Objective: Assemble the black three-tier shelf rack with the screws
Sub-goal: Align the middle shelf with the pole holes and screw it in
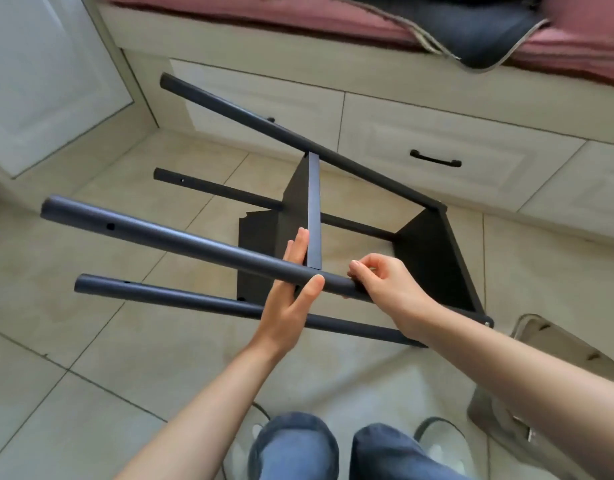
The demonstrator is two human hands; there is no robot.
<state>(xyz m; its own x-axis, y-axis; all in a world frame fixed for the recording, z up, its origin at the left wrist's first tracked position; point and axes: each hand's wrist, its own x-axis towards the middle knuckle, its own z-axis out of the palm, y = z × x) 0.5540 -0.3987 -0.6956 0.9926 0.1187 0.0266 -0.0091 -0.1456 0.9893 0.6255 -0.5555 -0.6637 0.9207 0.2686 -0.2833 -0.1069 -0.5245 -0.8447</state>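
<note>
Black shelf rack lay tipped on its side over the tiled floor, held up off it in front of the knees. Four round poles ran out leftward, free ends unsupported: top pole, far lower pole, near upper pole and near lower pole. Two panels fixed so far: the end shelf at the right, and the middle shelf seen edge-on (pale lip facing the camera). Left hand open, fingers straight and laid flat against the middle shelf's near edge, thumb resting across the near upper pole. Right hand curled over the same pole just right of the middle shelf, fingertips pinched together on top of it; whether a screw sat between them, impossible to tell. Small holes visible near the free ends of the near poles. Bare floor to the left and below the pole ends, plenty of open room there. Tighter on the far side: drawer fronts of the bed base close behind the top pole, with a pink mattress and dark cloth above. Clear stool at the right, near the end shelf's lower corner.
</note>
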